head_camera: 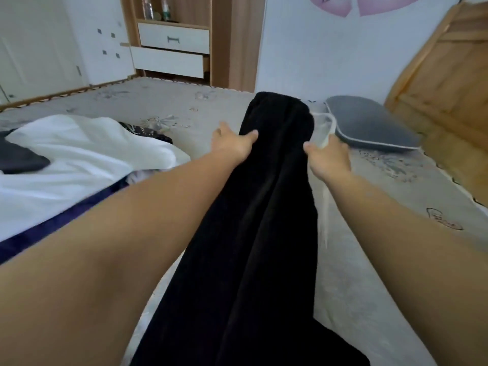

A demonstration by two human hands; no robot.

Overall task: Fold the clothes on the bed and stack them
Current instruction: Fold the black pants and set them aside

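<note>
While both arms reach out over the bed [369,273], the trousers [264,220] lie lengthwise between them. Left hand [232,146] pinches one edge near the waistband, thumb on top; right hand [328,159] grips the other edge with a white drawstring [325,196]. Step, likely: straightening before folding. Next calls for doubling the length over. Black, soft, napped cloth, long creases. Unfolded white garment [87,154] nearby.

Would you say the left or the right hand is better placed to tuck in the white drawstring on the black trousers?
Right, probably. The right hand grips the black trousers beside the drawstring; the left hand holds the opposite edge.
</note>
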